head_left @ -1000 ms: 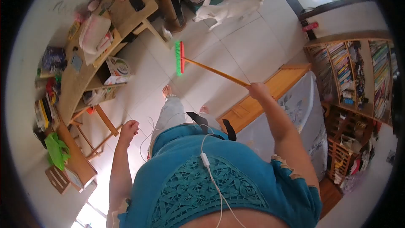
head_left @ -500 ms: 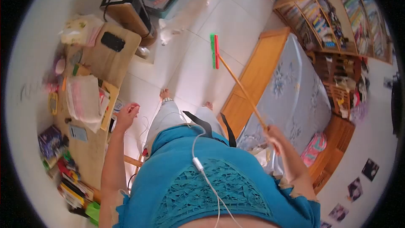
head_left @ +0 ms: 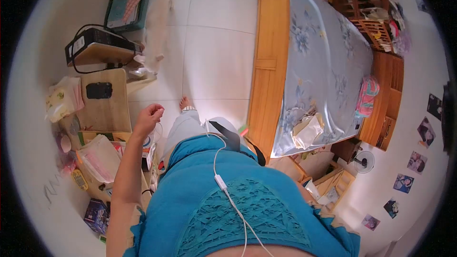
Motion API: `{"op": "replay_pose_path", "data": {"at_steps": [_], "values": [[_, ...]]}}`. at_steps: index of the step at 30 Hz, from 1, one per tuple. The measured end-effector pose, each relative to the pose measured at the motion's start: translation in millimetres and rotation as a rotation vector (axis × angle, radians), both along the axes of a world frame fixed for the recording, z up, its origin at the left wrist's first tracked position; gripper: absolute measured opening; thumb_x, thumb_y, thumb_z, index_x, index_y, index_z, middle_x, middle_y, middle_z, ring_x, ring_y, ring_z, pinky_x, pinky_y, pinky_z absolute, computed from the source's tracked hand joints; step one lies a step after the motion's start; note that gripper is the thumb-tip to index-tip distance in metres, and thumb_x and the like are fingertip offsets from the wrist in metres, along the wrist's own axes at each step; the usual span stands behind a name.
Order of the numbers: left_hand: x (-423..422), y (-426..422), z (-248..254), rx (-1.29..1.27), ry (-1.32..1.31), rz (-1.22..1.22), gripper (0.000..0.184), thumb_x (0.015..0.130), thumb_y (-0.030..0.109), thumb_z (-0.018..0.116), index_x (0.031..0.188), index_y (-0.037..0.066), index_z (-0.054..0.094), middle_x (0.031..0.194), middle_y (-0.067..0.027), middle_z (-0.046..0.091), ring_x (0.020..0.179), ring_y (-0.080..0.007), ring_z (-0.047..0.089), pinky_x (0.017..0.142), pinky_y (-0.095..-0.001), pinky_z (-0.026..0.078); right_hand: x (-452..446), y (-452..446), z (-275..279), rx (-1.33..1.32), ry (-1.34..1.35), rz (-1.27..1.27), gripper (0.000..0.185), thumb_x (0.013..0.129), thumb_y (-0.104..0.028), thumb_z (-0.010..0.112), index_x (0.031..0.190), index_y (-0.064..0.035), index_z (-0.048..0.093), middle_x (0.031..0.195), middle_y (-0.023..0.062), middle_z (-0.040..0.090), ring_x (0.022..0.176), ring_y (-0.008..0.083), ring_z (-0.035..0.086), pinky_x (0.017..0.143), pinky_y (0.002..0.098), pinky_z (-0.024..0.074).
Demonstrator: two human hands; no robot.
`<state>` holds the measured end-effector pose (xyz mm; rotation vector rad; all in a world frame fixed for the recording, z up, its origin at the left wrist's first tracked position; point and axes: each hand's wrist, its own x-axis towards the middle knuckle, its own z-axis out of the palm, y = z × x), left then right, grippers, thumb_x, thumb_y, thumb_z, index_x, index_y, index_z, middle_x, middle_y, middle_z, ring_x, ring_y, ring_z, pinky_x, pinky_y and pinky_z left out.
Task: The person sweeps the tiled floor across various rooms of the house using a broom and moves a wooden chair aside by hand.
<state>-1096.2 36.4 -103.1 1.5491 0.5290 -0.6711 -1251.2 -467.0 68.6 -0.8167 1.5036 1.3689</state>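
Observation:
My left hand (head_left: 150,117) hangs in front of the desk side, its fingers curled together with nothing seen in them. Behind the forearm lie papers and a pink-and-white cloth or bag (head_left: 99,158) on the desk. My right hand is out of view, hidden past my body on the right. A small bit of the broom head (head_left: 243,130), green and red, shows beside my leg at the bed's wooden edge; its stick is hidden.
On the right stands a bed with a blue floral sheet (head_left: 328,66) and a wooden frame (head_left: 269,66). A white dog (head_left: 159,24) is on the tiled floor ahead. To the left are a desk (head_left: 107,114), a dark phone (head_left: 99,90) and a black-and-wood box (head_left: 100,47).
My view has turned to the right. The broom has swung from the floor ahead back to beside my leg, and my right hand has gone out of sight. My left hand stays curled.

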Motion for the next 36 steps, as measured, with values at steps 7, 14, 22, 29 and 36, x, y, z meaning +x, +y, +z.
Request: {"op": "replay_pose_path", "data": {"at_steps": [7,14,22,29,36], "values": [[4.7,16.4,2.9,0.029,-0.018,-0.059,0.018,0.079,0.019,0.052,0.086,0.002,0.055,0.069,-0.0003,0.051,0.060,-0.0076,0.046,0.054,-0.0211,0.040,70.4,25.1,-96.4,0.198,0.214,-1.159,0.019,0.074,-0.014,0.044,0.059,-0.0029,0.044,0.056,0.0093,0.046,0.047,0.0166,0.043,0.045,0.0222,0.0391],[-12.3,34.8,17.1,0.047,-0.008,0.086,0.018,0.079,0.019,0.051,0.086,0.003,0.055,0.071,-0.0004,0.051,0.063,-0.0074,0.046,0.055,-0.0208,0.040,204.1,84.8,-131.4,0.402,-0.350,-0.645,0.018,0.071,-0.007,0.045,0.055,-0.0050,0.036,0.054,0.0030,0.039,0.045,0.0102,0.046,0.039,0.0176,0.0431],[-42.5,40.1,29.8,0.134,-0.074,0.185,0.017,0.079,0.018,0.051,0.085,0.002,0.054,0.070,-0.0006,0.052,0.061,-0.0080,0.047,0.054,-0.0202,0.041,392.0,190.5,-109.6,0.323,-0.296,-0.397,0.015,0.071,-0.005,0.046,0.059,-0.0061,0.037,0.052,-0.0020,0.040,0.043,0.0066,0.044,0.039,0.0146,0.0426],[-33.0,17.2,10.9,0.107,-0.040,0.410,0.016,0.078,0.017,0.052,0.086,0.002,0.055,0.071,-0.0013,0.053,0.061,-0.0080,0.048,0.054,-0.0210,0.040,404.6,95.8,-114.7,0.283,-0.619,0.042,0.023,0.077,-0.013,0.041,0.055,-0.0117,0.035,0.042,-0.0022,0.034,0.036,0.0063,0.036,0.029,0.0189,0.0277],[29.0,-69.1,14.7,0.242,0.037,0.580,0.017,0.078,0.016,0.052,0.086,0.002,0.055,0.072,-0.0032,0.055,0.062,-0.0088,0.049,0.054,-0.0218,0.041,494.1,28.2,-126.1,0.099,-0.618,0.614,0.022,0.077,-0.012,0.041,0.056,-0.0065,0.039,0.046,0.0019,0.040,0.037,0.0104,0.037,0.038,0.0248,0.0355]]}}
